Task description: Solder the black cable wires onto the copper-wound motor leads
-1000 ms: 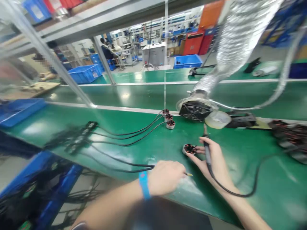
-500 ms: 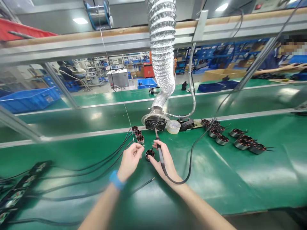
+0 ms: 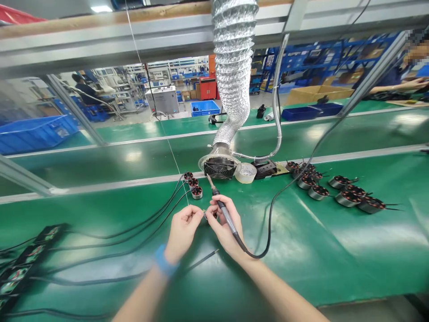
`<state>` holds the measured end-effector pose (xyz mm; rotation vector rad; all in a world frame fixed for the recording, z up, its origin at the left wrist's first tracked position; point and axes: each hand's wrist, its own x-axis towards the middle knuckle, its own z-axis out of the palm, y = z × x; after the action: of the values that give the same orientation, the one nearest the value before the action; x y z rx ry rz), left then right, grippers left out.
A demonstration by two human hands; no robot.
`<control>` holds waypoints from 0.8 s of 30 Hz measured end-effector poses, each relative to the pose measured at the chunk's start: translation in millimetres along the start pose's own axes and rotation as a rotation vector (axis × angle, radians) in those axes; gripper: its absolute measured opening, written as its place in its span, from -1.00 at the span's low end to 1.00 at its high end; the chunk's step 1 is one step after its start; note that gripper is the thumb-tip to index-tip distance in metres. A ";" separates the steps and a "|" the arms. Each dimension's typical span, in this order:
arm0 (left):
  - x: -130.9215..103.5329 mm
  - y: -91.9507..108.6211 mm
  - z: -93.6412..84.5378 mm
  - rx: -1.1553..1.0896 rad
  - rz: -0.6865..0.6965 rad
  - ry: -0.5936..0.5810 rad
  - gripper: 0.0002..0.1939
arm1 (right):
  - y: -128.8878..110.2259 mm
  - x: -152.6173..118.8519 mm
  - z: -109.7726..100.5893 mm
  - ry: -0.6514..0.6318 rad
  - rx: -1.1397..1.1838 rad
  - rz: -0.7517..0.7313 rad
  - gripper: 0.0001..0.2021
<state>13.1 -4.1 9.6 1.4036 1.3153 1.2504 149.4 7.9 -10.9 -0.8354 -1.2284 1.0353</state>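
My left hand [image 3: 182,230], a blue band at its wrist, pinches the thin solder wire [image 3: 173,155] that runs down from above. A soldering iron [image 3: 228,218] rests in my right hand [image 3: 232,237], its tip pointing up and away toward the fan. My right thumb and fingertips also close around a small round motor [image 3: 206,215] on the green bench, hiding most of it. Both hands' fingertips nearly meet over that motor. Just beyond, wired motors [image 3: 197,192] stand in a short row. Nearer me lies a black cable [image 3: 203,259] with a bare end.
A fume fan [image 3: 219,169] hangs under a foil duct [image 3: 233,67]. Beside it are a tape roll [image 3: 246,173] and a black holder [image 3: 266,168]. Several motors [image 3: 348,197] sit at right. A strip of circuit boards [image 3: 25,264] trails cables at left. A co-worker's arm [image 3: 398,86] shows far right.
My right fingertips have closed in around the motor and now cover most of it. My left pinch has come closer to it. The iron has tilted further left. The camera view has shifted.
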 end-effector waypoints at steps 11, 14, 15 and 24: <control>-2.3 -3.6 -0.2 -0.053 -0.058 -0.014 -0.73 | 1.5 -9.8 -0.1 0.048 -0.125 -0.019 -0.69; -3.2 -1.6 -0.6 -0.054 -0.057 -0.036 -0.72 | 1.5 -8.9 -1.7 0.043 -0.088 -0.006 -0.70; -3.4 -1.2 -0.5 -0.053 -0.052 -0.041 -0.72 | 1.5 -9.0 -1.9 0.044 -0.075 -0.002 -0.70; -2.6 -5.7 1.9 -0.102 -0.112 -0.022 -0.76 | -1.1 -12.3 0.2 0.048 -0.245 -0.145 -0.73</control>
<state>14.1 -5.9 3.5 1.2522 1.2791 1.2064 149.1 -4.0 -14.0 -0.9380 -1.3713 0.7541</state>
